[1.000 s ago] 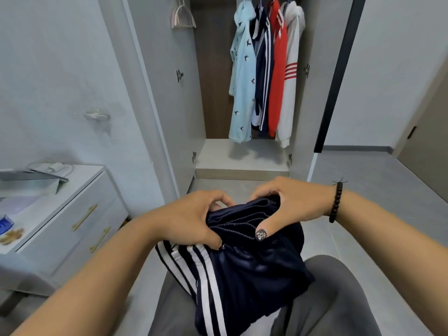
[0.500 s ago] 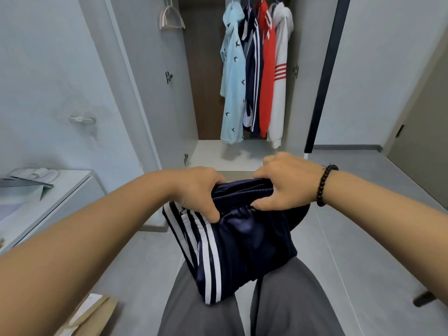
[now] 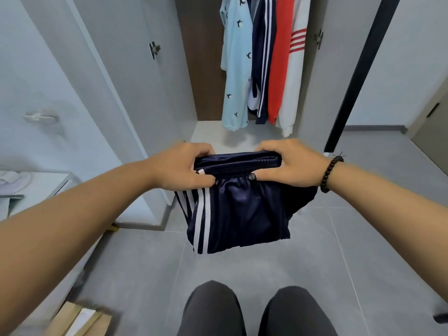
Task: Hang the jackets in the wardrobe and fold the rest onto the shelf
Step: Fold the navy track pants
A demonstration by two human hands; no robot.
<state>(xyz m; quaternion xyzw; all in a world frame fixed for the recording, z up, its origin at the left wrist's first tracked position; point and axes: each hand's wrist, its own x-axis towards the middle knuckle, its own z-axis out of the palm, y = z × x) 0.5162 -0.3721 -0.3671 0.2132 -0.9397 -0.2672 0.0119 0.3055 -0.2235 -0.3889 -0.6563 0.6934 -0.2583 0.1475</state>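
I hold folded navy track pants (image 3: 240,214) with white side stripes out in front of me, above the grey floor. My left hand (image 3: 181,168) grips the left end of the waistband and my right hand (image 3: 291,163) grips the right end. Beyond them the wardrobe stands open, its pale shelf (image 3: 208,137) low at the bottom. Several jackets hang inside: a light blue one (image 3: 236,69), a navy one (image 3: 261,57), a red one (image 3: 278,64) and a white one (image 3: 294,76) with red stripes.
The wardrobe's open door (image 3: 135,81) stands at the left, a black frame edge (image 3: 358,73) at the right. A white dresser (image 3: 36,190) sits at the far left. A brown paper bag (image 3: 77,321) lies on the floor by my knees (image 3: 254,311).
I have risen and come closer to the wardrobe. The pants lifted off my lap and my hands moved apart along the waistband, holding it out towards the shelf.
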